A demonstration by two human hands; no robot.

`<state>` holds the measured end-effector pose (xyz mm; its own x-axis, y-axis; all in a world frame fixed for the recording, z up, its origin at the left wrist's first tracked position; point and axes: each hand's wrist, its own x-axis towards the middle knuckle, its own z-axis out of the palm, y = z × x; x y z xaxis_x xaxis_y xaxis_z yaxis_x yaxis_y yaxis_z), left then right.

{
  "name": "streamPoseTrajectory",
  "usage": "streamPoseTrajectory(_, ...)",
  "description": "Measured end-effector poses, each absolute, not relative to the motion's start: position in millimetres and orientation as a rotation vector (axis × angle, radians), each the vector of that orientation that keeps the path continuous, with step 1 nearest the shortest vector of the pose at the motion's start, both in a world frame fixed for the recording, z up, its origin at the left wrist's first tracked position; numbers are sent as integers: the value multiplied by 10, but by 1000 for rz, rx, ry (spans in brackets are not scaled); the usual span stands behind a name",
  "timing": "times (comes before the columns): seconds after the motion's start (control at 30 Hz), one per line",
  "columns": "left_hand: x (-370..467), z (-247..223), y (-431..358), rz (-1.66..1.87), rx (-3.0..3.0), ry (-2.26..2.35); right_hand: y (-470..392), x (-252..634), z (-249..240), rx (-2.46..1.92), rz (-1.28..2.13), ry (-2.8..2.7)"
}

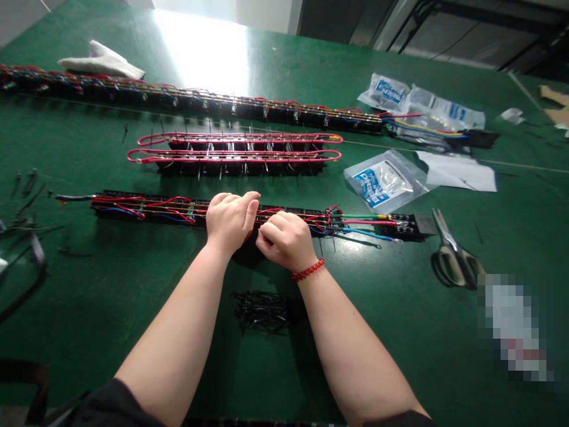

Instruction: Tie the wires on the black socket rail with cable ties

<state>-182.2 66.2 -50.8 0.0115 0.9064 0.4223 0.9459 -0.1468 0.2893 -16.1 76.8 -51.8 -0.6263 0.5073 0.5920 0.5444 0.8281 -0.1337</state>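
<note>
A long black strip [120, 204] with red, blue and brown wires lies across the green table, its green, red and blue leads running out at the right. Over its middle, my left hand [231, 220] is closed, fingers curled down and the thumb side facing right. Just to the right, my right hand [288, 238], above a red bead bracelet, is also closed at the strip's near edge. The two hands almost touch. What the fingertips pinch is hidden. Below them lies a pile of black cable ties [262, 311].
Behind lie two black racks with red wire loops [240, 155] and a longer wired strip [195, 102]. A white glove [102, 61] is at the back left. Plastic bags [384, 181] and scissors [454, 252] lie right; loose ties [31, 184] left.
</note>
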Motion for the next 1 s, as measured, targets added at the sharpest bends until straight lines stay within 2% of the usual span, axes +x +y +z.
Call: streamPoseTrajectory(1.0, -1840, -503, 665, -823, -2228, -2023, 784, -173, -540, -775, -123, -2358)
